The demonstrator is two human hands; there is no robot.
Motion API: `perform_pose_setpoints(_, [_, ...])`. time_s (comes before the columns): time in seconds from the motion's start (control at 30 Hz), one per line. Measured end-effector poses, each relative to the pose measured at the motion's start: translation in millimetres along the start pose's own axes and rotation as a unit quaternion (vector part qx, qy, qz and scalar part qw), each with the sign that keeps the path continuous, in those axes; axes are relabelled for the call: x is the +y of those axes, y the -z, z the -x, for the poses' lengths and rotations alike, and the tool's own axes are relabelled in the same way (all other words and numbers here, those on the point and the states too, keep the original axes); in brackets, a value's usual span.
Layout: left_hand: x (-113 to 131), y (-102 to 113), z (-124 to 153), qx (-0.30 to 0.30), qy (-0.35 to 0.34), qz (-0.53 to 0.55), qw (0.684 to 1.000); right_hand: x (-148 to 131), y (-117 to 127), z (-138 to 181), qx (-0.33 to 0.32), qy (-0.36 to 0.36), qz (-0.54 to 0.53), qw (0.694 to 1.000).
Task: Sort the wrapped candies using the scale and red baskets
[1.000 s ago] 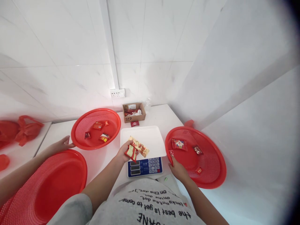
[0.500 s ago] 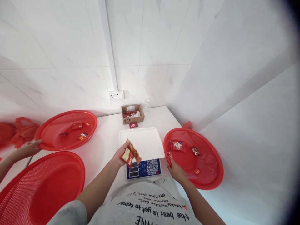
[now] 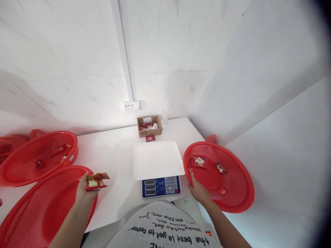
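Note:
My left hand (image 3: 83,191) is closed on two small red and gold snack packets (image 3: 97,180) and holds them over the right rim of the large red mesh basket (image 3: 43,210) at my near left. My right hand (image 3: 197,188) grips the near left rim of the red mesh basket (image 3: 241,206) on my right, which holds a few small packets (image 3: 198,161). Between my hands stands a blue digital scale (image 3: 159,186) with a bare white platter (image 3: 157,159).
A second red basket (image 3: 15,174) with a few packets sits at the far left, partly over the near one. An open cardboard box (image 3: 150,126) with packets stands by the back wall, a small red packet (image 3: 150,138) before it. White walls close in behind and on the right.
My left hand carried the packets from above the scale's platter leftward to the near-left basket. Another person's hand pulled the far basket away to the left. My right hand stayed on its rim.

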State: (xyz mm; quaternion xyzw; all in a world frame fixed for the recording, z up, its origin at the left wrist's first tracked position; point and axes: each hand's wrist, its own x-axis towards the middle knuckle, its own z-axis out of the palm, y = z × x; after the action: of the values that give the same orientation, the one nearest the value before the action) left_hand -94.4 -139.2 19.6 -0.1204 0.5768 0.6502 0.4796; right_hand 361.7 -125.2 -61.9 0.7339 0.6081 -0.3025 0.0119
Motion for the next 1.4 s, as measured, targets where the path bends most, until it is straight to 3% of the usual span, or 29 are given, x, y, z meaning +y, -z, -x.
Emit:
perform_pose_setpoints(0.17, [-6.5,-5.3,-0.7,-0.027,0.035,-0.024,0.999,0.9,0.8,-2.4,-0.001,-0.006,0.005,1.000])
perform_pose_setpoints(0.3, [-27.2,-21.2,3.0,-0.061,0.003,-0.114,0.992,0.2,0.8,-1.7,0.005,-0.006,-0.004,1.000])
perform_pose_setpoints(0.43, [-49.5,-37.7,13.2,-0.106,0.020,-0.182,0.977,0.8,-0.6,-1.3,0.015,0.006,-0.018,1.000])
perform_pose_setpoints(0.7, [-55.8,-52.2,26.1,-0.220,0.154,-0.247,0.931,7.9,-6.4,-6.4,0.018,0.015,-0.011,1.000])
perform_pose_setpoints(1.03, [-25.1,-45.7,6.2,-0.198,0.062,-0.191,0.959,0.6,-2.4,-1.5,0.011,0.012,-0.003,1.000])
perform_pose_setpoints(1.4, [-10.5,-74.4,0.3,-0.124,0.032,-0.076,0.989,-2.2,2.0,0.4,0.003,0.001,0.008,1.000])
